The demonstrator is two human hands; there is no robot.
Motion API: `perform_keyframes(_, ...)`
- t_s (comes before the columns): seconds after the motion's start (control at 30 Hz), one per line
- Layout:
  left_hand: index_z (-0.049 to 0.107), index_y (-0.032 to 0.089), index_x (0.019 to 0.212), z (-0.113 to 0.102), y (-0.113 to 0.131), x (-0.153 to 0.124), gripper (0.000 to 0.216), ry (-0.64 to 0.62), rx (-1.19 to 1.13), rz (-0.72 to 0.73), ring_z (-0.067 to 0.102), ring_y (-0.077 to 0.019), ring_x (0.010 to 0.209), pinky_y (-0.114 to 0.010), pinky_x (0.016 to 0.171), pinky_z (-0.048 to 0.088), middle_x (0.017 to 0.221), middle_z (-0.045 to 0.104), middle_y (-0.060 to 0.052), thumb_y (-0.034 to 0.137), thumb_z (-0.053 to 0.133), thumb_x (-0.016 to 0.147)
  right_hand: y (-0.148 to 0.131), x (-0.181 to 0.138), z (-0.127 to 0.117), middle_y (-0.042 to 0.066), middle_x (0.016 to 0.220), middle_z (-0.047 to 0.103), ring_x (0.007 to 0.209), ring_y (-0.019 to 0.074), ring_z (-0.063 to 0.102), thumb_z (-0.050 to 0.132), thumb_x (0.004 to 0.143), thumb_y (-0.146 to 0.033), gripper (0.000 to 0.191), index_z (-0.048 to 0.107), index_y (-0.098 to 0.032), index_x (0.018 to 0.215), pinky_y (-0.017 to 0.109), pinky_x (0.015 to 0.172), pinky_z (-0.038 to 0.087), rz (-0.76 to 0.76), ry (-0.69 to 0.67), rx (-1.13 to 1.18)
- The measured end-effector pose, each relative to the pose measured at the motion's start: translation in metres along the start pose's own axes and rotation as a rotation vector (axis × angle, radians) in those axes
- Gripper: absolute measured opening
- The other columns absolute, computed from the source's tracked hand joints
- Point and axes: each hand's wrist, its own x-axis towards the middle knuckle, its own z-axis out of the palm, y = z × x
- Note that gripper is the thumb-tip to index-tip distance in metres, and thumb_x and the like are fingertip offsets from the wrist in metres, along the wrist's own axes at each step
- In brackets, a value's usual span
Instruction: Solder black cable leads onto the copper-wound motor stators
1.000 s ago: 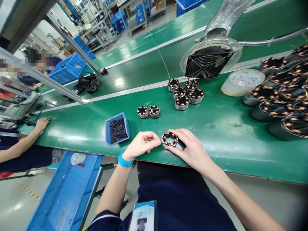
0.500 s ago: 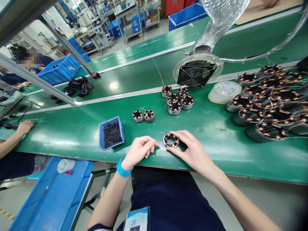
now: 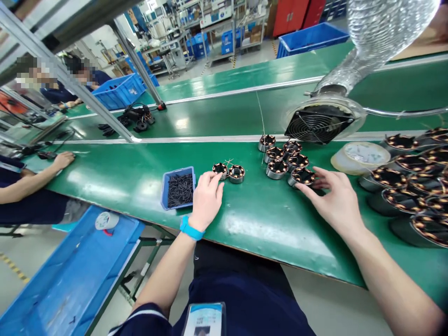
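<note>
My right hand (image 3: 331,196) has its thumb and fingers around a motor stator (image 3: 303,177) with copper windings, at the near right end of a small group of stators (image 3: 276,169) on the green bench. My left hand (image 3: 208,196) is over the bench, its fingertips at the near side of another stator (image 3: 220,169), with thumb and fingers apart. Whether they touch it I cannot tell. Beside that one stands a second stator (image 3: 236,174), thin wire ends sticking up between the two. Left of my left hand sits a small blue bin (image 3: 163,189) of short black tubes (image 3: 180,190).
Larger stators (image 3: 402,203) crowd the right side, near a roll of clear tape (image 3: 360,157). A fan (image 3: 318,125) on a foil duct (image 3: 371,56) hangs behind the group. A co-worker's hand (image 3: 64,160) rests at far left. A blue tray (image 3: 87,275) stands below the bench edge.
My right hand has carried the stator from the bench front to the group at the back right. My left hand has moved forward to the pair of stators. The view has shifted left.
</note>
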Motion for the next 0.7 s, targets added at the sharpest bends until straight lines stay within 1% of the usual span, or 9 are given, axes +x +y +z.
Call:
perform_keyframes(0.07,0.062,0.013,0.132,0.002,-0.006,0.015,0.035,-0.036,0.212,0.063,0.054,-0.0306,0.129,-0.045,0.107,0.049,0.138,0.057,-0.021,0.014,0.048,0.100,-0.005,-0.006,-0.002,0.020,0.110,0.063,0.084,0.0250,0.066,0.075,0.088,-0.052,0.063,0.062,-0.014,0.138,0.040,0.082,0.055,-0.011,0.027,-0.033)
perform_keyframes(0.17,0.065,0.012,0.125,0.006,-0.013,0.026,0.032,-0.126,0.417,0.084,0.046,-0.0334,0.142,-0.048,0.115,0.045,0.148,0.051,-0.021,0.010,0.046,0.099,-0.020,-0.017,-0.011,0.021,0.111,0.064,0.099,0.0323,0.065,0.073,0.090,-0.052,0.066,0.061,-0.010,0.140,0.046,0.091,0.055,-0.058,0.082,-0.100)
perform_keyframes(0.27,0.068,0.012,0.108,0.004,-0.013,0.022,0.022,-0.149,0.509,0.102,0.041,-0.0340,0.148,-0.048,0.118,0.043,0.150,0.050,-0.019,0.017,0.048,0.101,-0.044,-0.031,-0.018,0.018,0.112,0.067,0.111,0.0358,0.064,0.066,0.096,-0.043,0.050,0.065,-0.013,0.136,0.051,0.099,0.052,-0.095,0.121,-0.132)
perform_keyframes(0.33,0.068,0.011,0.104,0.000,-0.006,0.013,0.019,-0.158,0.522,0.111,0.042,-0.0352,0.147,-0.048,0.116,0.045,0.150,0.050,-0.020,0.022,0.052,0.101,-0.062,-0.042,-0.017,0.015,0.112,0.068,0.108,0.0342,0.065,0.067,0.096,-0.038,0.039,0.070,-0.018,0.129,0.049,0.099,0.053,-0.136,0.141,-0.100)
perform_keyframes(0.37,0.067,0.010,0.104,-0.003,0.000,0.007,0.019,-0.168,0.513,0.091,0.047,-0.0355,0.143,-0.048,0.112,0.048,0.149,0.051,-0.021,0.024,0.055,0.100,-0.071,-0.049,-0.013,0.013,0.110,0.069,0.103,0.0328,0.066,0.068,0.095,-0.038,0.035,0.072,-0.018,0.124,0.048,0.098,0.053,-0.161,0.127,-0.064)
perform_keyframes(0.47,0.065,0.012,0.102,-0.013,0.023,-0.014,0.026,-0.202,0.404,-0.043,0.063,-0.0322,0.119,-0.044,0.094,0.058,0.140,0.056,-0.021,0.037,0.061,0.098,-0.093,-0.071,0.004,0.011,0.110,0.067,0.096,0.0285,0.066,0.063,0.098,-0.043,0.033,0.070,-0.018,0.118,0.046,0.093,0.052,-0.216,-0.068,0.083)
perform_keyframes(0.57,0.064,0.015,0.099,-0.023,0.043,-0.033,0.032,-0.195,0.141,-0.135,0.066,-0.0280,0.111,-0.042,0.092,0.059,0.130,0.061,-0.016,0.047,0.060,0.098,-0.105,-0.092,0.025,0.011,0.116,0.065,0.102,0.0278,0.065,0.055,0.101,-0.051,0.041,0.064,-0.020,0.126,0.044,0.091,0.052,-0.251,-0.282,0.159)
perform_keyframes(0.63,0.064,0.017,0.101,-0.026,0.049,-0.042,0.031,-0.183,-0.111,-0.202,0.069,-0.0236,0.104,-0.037,0.092,0.059,0.122,0.064,-0.012,0.048,0.062,0.097,-0.106,-0.102,0.035,0.011,0.118,0.066,0.104,0.0302,0.064,0.054,0.100,-0.060,0.050,0.061,-0.020,0.130,0.047,0.090,0.051,-0.260,-0.341,0.150)
perform_keyframes(0.7,0.065,0.018,0.100,-0.025,0.051,-0.048,0.031,-0.184,-0.355,-0.350,0.070,-0.0176,0.087,-0.031,0.083,0.059,0.108,0.069,-0.007,0.048,0.067,0.093,-0.105,-0.107,0.040,0.013,0.117,0.066,0.104,0.0327,0.063,0.055,0.097,-0.066,0.057,0.061,-0.019,0.130,0.050,0.091,0.050,-0.247,-0.343,0.157)
